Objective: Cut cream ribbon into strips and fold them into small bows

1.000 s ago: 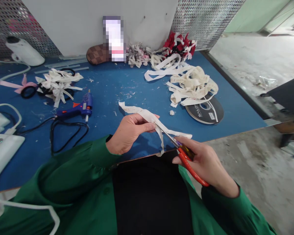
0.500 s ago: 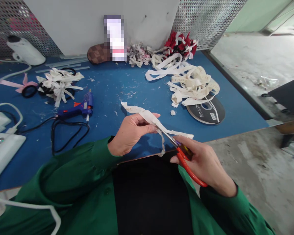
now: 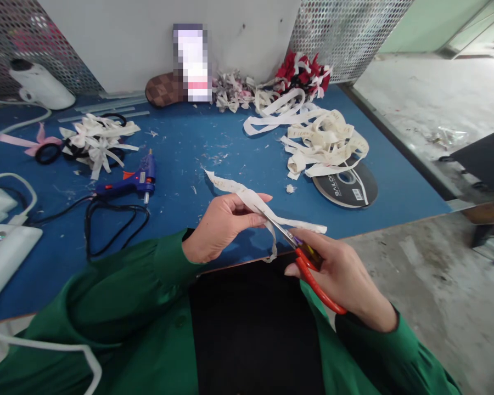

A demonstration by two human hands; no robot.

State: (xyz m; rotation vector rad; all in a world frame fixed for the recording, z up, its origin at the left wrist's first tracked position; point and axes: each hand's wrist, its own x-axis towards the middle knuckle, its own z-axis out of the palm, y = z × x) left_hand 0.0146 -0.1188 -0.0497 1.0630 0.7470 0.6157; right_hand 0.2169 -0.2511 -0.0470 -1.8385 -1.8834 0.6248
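My left hand (image 3: 214,227) has the white strip (image 3: 247,196) pinched near its middle, over the near edge of the worktop (image 3: 181,148); it's the nearer hand. My right hand (image 3: 346,266) grips the red-handled scissors (image 3: 316,285), blades pointing away and leftward, meeting the strip beside my left fingertips. The strip's long axis slants from far left to near right, so the blades lie nearly along it. I can't tell how far they're parted. Farther out right sits the ribbon pile (image 3: 321,137).
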